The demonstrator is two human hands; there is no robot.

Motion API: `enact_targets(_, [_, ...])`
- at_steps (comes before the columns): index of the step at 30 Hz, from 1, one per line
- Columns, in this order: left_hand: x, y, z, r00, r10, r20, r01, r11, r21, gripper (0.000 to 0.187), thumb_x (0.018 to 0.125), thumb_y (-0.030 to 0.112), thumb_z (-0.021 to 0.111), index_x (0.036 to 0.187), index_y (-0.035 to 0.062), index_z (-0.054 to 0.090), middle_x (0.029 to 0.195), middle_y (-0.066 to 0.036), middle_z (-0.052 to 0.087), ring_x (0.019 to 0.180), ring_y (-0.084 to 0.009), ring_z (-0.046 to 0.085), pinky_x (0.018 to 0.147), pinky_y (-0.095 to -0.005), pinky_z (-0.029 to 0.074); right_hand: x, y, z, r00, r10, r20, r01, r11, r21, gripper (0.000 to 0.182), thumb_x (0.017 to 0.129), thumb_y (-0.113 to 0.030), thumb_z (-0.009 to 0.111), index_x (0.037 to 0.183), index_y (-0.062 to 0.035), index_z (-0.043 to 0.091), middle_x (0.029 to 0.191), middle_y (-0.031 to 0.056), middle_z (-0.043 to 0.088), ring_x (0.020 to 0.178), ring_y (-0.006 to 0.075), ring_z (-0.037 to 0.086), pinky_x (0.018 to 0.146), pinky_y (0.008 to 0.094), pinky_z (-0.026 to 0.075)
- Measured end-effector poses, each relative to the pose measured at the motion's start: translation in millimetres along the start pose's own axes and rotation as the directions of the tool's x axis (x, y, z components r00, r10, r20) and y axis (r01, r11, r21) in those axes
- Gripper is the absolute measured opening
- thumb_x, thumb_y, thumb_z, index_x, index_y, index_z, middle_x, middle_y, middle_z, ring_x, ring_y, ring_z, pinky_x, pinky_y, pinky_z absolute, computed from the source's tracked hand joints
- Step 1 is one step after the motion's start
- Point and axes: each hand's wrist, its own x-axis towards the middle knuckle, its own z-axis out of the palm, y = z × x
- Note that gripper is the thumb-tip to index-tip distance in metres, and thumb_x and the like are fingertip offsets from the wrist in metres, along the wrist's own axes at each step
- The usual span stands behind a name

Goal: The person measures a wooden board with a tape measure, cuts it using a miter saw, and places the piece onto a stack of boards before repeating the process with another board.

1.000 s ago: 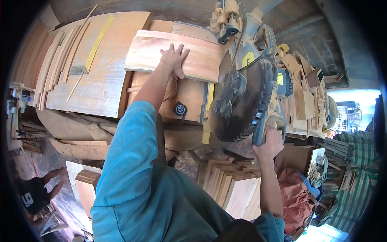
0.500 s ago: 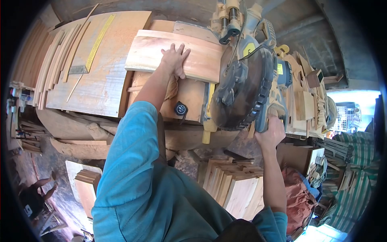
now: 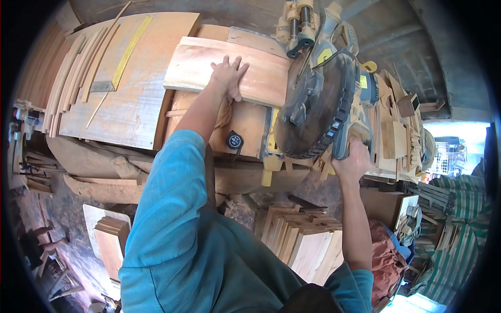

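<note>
My left hand (image 3: 228, 78) lies flat with spread fingers on a pale wooden board (image 3: 193, 62). The board's right end reaches the blade side of a miter saw (image 3: 321, 104). My right hand (image 3: 353, 160) is wrapped round the saw handle (image 3: 359, 134), to the right of the round blade and its guard. The blade looks blurred, and its contact with the board is hidden by the guard. Below the board, a black tape measure (image 3: 234, 140) sits on the bench near its front edge.
A yellow-bladed square (image 3: 129, 55) and thin wood strips (image 3: 68, 78) lie on the large panel (image 3: 125, 117) at left. Stacked boards (image 3: 308, 245) stand below the saw. More offcuts (image 3: 395, 138) are piled at right. Another person (image 3: 34, 245) is at the lower left.
The saw head and my right hand have moved slightly upward in the view. My left hand keeps its place on the board.
</note>
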Motion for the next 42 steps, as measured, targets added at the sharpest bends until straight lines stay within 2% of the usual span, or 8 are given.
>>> enact_targets(10, [0.8,0.1,-0.5,1.000,-0.001,0.004,0.001,0.999,0.032,0.138,0.051,0.059,0.093,0.169,0.0260,0.028,0.175,-0.010,0.027,0.153,-0.0485,0.035,0.105,-0.0737,0.051,23.5,4.1,15.6,0.999,0.011,-0.050,-0.012,1.000,-0.018,0.034,0.067,-0.016,0.085,0.097,-0.0114,0.069,0.088,0.0079,0.071,0.084,0.0312,0.070,0.075,0.0423,0.055])
enact_targets(17, [0.0,0.7,-0.9,1.000,-0.001,0.010,0.001,0.999,0.036,0.138,0.052,0.060,0.093,0.169,0.0263,0.028,0.175,-0.010,0.027,0.153,-0.0481,0.035,0.106,-0.0740,0.050,42.7,5.7,25.7,0.999,0.026,-0.044,-0.027,1.000,-0.011,0.032,0.073,-0.018,0.081,0.103,-0.0095,0.071,0.092,0.0107,0.071,0.087,0.0344,0.070,0.077,0.0458,0.055])
enact_targets(22, [1.6,0.2,1.1,1.000,0.000,0.014,0.000,0.999,0.040,0.138,0.051,0.060,0.092,0.169,0.0265,0.028,0.175,-0.010,0.027,0.153,-0.0480,0.035,0.106,-0.0737,0.050,58.1,5.3,33.7,0.996,0.022,-0.082,-0.027,0.998,-0.053,0.033,0.070,-0.026,0.086,0.095,-0.0113,0.070,0.086,0.0085,0.072,0.084,0.0308,0.072,0.076,0.0428,0.056])
enact_targets(32, [0.8,1.4,-1.5,1.000,-0.003,0.020,0.003,0.999,0.043,0.138,0.051,0.059,0.092,0.169,0.0269,0.027,0.175,-0.010,0.026,0.154,-0.0476,0.034,0.108,-0.0743,0.048,80.1,13.5,50.6,0.997,0.057,-0.061,-0.060,0.997,-0.047,0.024,0.074,-0.021,0.080,0.093,-0.0118,0.069,0.087,0.0080,0.073,0.083,0.0303,0.072,0.075,0.0427,0.056])
enact_targets(34, [-0.8,3.9,-0.7,1.000,0.003,0.020,-0.004,0.999,0.037,0.139,0.051,0.059,0.093,0.169,0.0269,0.027,0.175,-0.010,0.025,0.154,-0.0479,0.033,0.108,-0.0746,0.048,80.8,11.3,44.8,0.992,0.122,0.027,-0.121,0.992,-0.048,0.035,0.072,-0.021,0.082,0.106,-0.0145,0.073,0.099,0.0101,0.077,0.092,0.0332,0.074,0.079,0.0449,0.057])
enact_targets(37, [0.9,3.1,-3.4,1.000,0.006,0.028,-0.008,0.999,0.046,0.139,0.052,0.059,0.093,0.169,0.0266,0.027,0.175,-0.010,0.025,0.154,-0.0486,0.032,0.107,-0.0750,0.048,82.6,15.8,44.2,0.995,0.093,0.018,-0.093,0.996,-0.003,0.039,0.071,-0.020,0.082,0.109,-0.0137,0.073,0.099,0.0120,0.077,0.094,0.0342,0.074,0.081,0.0440,0.058])
enact_targets(40, [3.1,1.3,-4.1,1.000,0.006,0.022,-0.007,0.999,0.043,0.139,0.052,0.059,0.093,0.169,0.0264,0.026,0.175,-0.010,0.025,0.154,-0.0492,0.031,0.107,-0.0747,0.048,95.5,19.3,27.6,0.999,0.052,-0.007,-0.052,0.999,0.002,0.025,0.073,-0.016,0.078,0.096,-0.0090,0.071,0.094,0.0106,0.075,0.088,0.0337,0.073,0.080,0.0447,0.058])
enact_targets(42, [1.6,3.9,-4.2,0.999,0.000,0.039,-0.002,0.999,0.052,0.139,0.052,0.060,0.093,0.169,0.0263,0.026,0.176,-0.010,0.024,0.155,-0.0492,0.030,0.107,-0.0744,0.049,111.7,27.6,8.6,0.997,0.078,0.017,-0.078,0.997,0.015,0.030,0.073,-0.018,0.078,0.102,-0.0101,0.073,0.099,0.0114,0.076,0.092,0.0345,0.074,0.083,0.0452,0.058])
